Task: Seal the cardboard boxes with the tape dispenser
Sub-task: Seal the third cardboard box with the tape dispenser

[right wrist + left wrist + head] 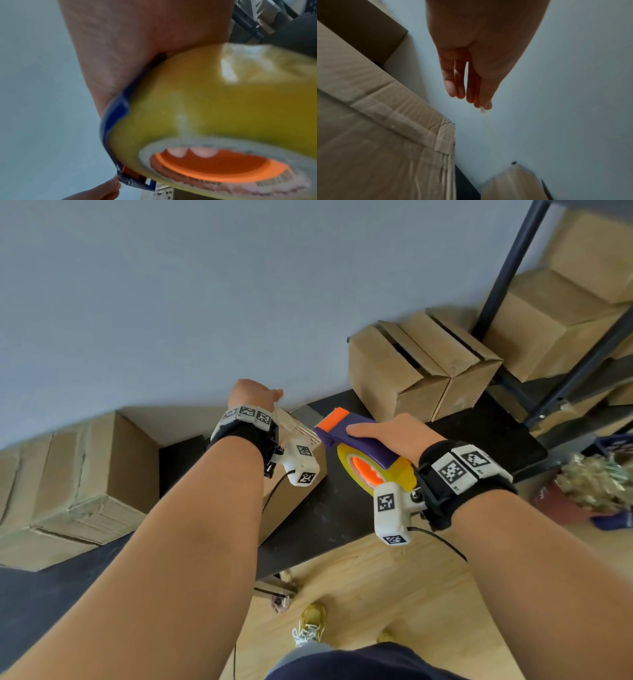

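Note:
My right hand grips a purple and orange tape dispenser from above, a yellowish tape roll mounted in it. Two fingertips show through the roll's orange hub. The dispenser hangs just right of a small cardboard box on the black table. My left hand is raised above the box's far edge, near the wall. Its fingers are nearly straight and pinch a small clear tape end. A taped seam runs across the box top. The left fingertips lie close to the dispenser's cutter end.
Two more cardboard boxes with unsealed seams stand at the back right of the black table. Larger boxes are stacked at the left. A dark metal rack holding boxes rises at the right. A pale wall is behind.

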The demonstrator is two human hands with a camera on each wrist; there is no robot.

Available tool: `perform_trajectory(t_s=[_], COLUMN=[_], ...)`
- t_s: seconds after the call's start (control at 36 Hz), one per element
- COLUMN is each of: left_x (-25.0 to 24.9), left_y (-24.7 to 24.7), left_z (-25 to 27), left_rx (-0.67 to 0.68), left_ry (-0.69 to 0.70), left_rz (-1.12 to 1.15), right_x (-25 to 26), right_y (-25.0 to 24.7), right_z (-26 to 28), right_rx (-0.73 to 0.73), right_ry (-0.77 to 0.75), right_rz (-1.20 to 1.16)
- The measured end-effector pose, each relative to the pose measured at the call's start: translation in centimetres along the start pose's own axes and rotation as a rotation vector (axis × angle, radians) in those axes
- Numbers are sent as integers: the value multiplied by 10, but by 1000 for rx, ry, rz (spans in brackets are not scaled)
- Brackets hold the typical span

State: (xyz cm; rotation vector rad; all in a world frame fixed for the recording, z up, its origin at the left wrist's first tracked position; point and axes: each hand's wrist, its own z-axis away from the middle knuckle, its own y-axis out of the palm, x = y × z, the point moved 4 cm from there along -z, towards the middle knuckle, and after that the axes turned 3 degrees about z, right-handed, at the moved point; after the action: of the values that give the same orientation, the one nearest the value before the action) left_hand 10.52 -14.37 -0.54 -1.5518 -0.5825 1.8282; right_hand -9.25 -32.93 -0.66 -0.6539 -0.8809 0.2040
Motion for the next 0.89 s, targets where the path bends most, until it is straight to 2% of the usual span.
perform_trajectory(t_s=[0.17,0.31,0.56,0.75,0.89], left_x=[6,11,30,49,60], left_y=[-2,3,22,36,44], left_z=[-24,-41,-63,-69,-63], left_rx=[27,58,164,166,170], left_ry=[-15,26,20,-2,-95], left_rz=[-15,-62,-200,-123,17], right_x=[25,39,44,39,36], right_y=[11,21,37,39,38], right_z=[-9,-21,-39,-46,-48], right_rx=[-68,-91,-67,-39,-38], right_ry=[-2,26,79,115,143], right_rz=[47,152,218,197,141])
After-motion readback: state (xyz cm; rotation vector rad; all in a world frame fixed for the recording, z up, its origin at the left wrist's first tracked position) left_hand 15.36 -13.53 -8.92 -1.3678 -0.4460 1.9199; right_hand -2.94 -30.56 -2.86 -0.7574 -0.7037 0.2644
